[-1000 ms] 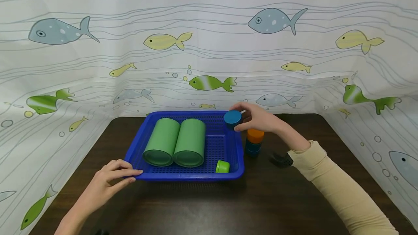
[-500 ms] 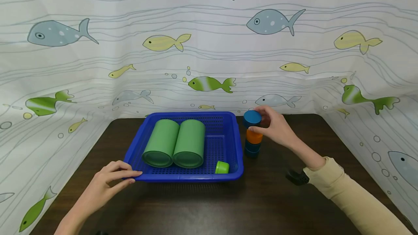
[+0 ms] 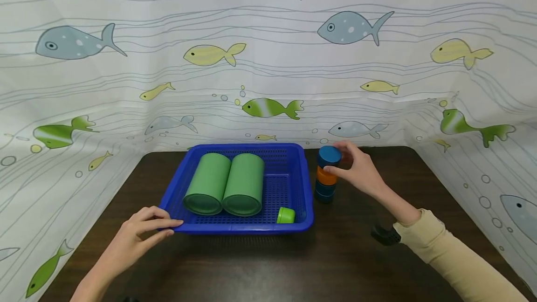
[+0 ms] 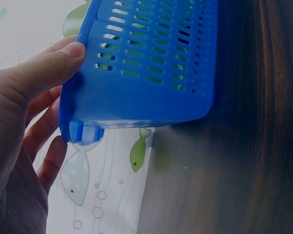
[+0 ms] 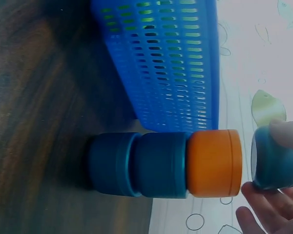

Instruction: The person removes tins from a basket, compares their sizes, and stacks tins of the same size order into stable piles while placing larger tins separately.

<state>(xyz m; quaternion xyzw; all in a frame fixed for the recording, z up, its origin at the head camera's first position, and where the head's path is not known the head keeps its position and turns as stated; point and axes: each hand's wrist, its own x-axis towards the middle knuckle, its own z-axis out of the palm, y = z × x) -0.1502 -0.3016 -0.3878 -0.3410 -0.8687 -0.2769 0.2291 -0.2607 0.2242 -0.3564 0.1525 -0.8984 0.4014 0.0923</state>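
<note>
My right hand [image 3: 358, 170] pinches a small dark blue cup [image 3: 329, 154] by its side, with the fingers behind and the thumb in front. Right below it stands an upright stack: an orange cup [image 5: 215, 163] on two dark blue cups [image 5: 136, 165]. The right wrist view shows a narrow gap between the held cup and the orange one. My left hand [image 3: 140, 234] holds the front left corner of a blue plastic basket [image 3: 247, 228] by its rim, thumb on the outside. In the basket lie two green cylinders [image 3: 244, 184] and a small light green cup [image 3: 286, 215].
The stack stands on a dark wooden table [image 3: 268, 269], close to the basket's right side. A white sheet with printed fish [image 3: 272, 107] hangs behind and at both sides. A black object [image 3: 385, 235] sits by the right sleeve.
My right hand has carried the blue cup from above the basket's right edge to the right and slightly down, over the stack. The left hand and the basket have stayed in place.
</note>
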